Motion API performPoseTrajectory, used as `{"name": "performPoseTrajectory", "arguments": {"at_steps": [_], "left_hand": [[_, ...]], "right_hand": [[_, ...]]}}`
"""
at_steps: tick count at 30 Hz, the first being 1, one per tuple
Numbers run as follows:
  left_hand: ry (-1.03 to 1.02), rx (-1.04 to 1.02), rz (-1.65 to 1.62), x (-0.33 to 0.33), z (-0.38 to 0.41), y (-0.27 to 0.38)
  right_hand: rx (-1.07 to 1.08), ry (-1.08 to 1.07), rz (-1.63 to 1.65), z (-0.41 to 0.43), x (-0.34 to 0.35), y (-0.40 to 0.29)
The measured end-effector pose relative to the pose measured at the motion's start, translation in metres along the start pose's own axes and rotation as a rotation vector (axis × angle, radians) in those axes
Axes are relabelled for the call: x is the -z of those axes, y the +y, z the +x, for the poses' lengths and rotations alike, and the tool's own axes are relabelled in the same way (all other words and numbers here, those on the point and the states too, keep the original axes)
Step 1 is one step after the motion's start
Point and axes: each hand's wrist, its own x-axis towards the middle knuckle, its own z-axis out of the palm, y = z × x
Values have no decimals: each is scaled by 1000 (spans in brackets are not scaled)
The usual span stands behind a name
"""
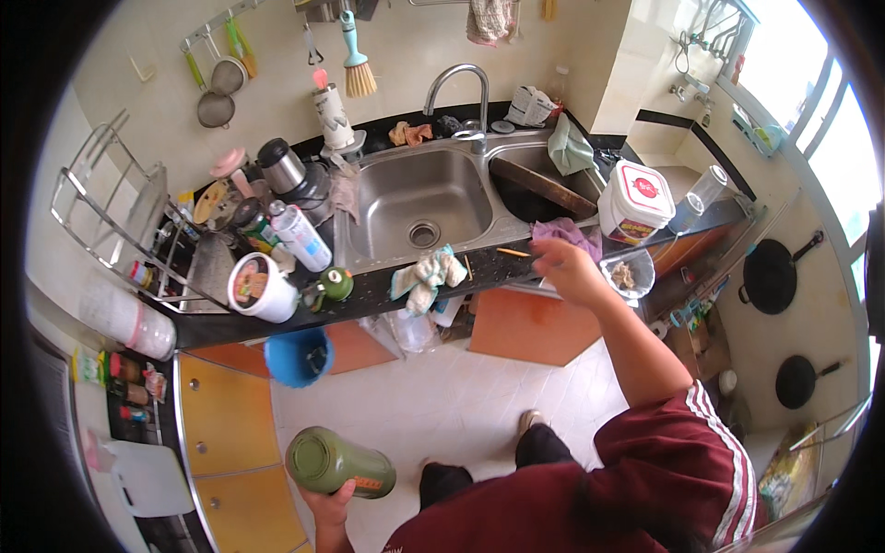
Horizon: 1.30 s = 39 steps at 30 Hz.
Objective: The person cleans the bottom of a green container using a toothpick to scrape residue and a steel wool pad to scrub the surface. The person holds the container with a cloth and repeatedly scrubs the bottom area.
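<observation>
My left hand (330, 508) grips a green vacuum flask (359, 464), tilted over the floor with its round base facing up and left. Over the counter's front edge, my right hand (568, 269) reaches forward with loosely bent fingers, and nothing shows in it. A purple cloth (567, 235) lies just beyond that hand. Left of its fingertips are a thin wooden stick (513, 252) and another short stick (469, 267). A crumpled white cloth with teal edging (429, 276) hangs over the edge. Farther left sits a green flask stopper (337, 283).
Beyond the counter edge is a two-bowl steel sink (387, 200); a dark pan (511, 197) and a brown board (543, 186) fill its right bowl. Around it stand a white tub (635, 204), a white bucket (276, 304) and a spray can (304, 238). An orange cabinet door (532, 328) stands open below.
</observation>
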Motion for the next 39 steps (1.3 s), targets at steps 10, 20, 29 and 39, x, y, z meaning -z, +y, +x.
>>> {"name": "performPoseTrajectory", "arguments": {"at_steps": [10,20,29,39], "left_hand": [[-99,-93,93,43,42,115],[-3,41,161,21,87,105],[271,207,372,-65,150,151],[516,339,491,-87,143,162]], "right_hand": [[1186,-789,377,-157,34,-274],[783,-520,196,18,42,-232],[176,128,-535,466,-48,-23],[-171,-60,-659,578,-66,26]]}}
